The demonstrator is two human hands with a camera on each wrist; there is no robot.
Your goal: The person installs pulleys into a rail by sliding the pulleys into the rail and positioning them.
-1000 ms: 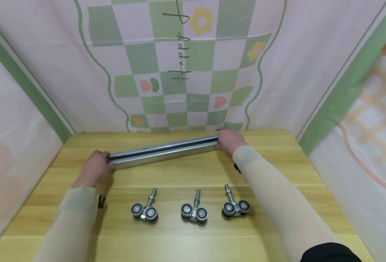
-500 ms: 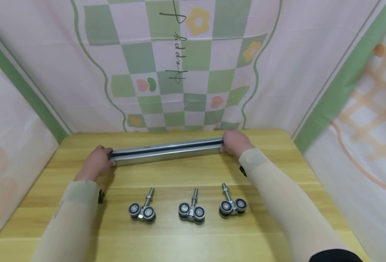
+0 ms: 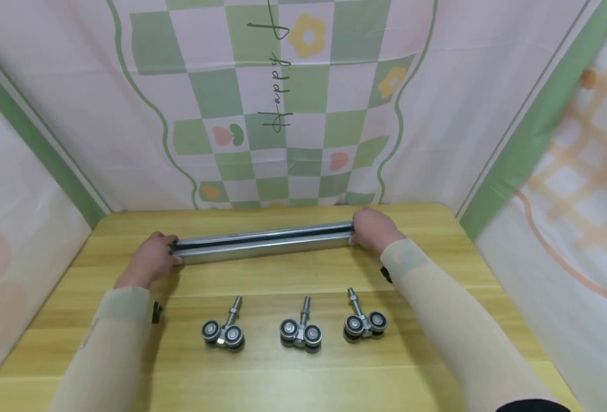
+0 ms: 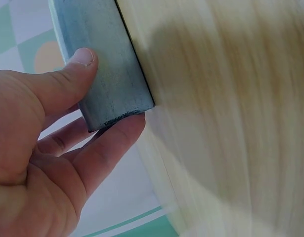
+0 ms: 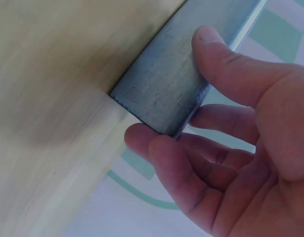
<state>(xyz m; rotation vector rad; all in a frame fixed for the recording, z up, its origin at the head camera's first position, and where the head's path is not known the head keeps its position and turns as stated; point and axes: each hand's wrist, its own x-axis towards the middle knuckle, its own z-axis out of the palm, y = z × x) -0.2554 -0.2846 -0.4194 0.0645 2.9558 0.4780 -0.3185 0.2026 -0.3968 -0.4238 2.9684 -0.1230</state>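
A long silvery metal rail [image 3: 262,243] with a dark slot along its top lies across the back of the wooden table, its right end slightly farther back. My left hand [image 3: 149,257] holds its left end; in the left wrist view the thumb presses the side face and a fingertip touches the end edge of the rail [image 4: 105,74]. At the other end my right hand [image 3: 375,228] grips with the thumb on the side face and fingers curled round the end of the rail [image 5: 161,74]. Its far side is hidden in the head view.
Three twin-wheel roller hangers with threaded bolts lie in a row nearer the front: a left roller [image 3: 224,332], a middle roller [image 3: 301,332] and a right roller [image 3: 365,321]. A patterned cloth [image 3: 303,131] hangs behind the wooden table [image 3: 262,377].
The rail's right end has come forward a little, so the rail lies straighter across the table. Both hands stay on its ends, and the rollers keep their places.
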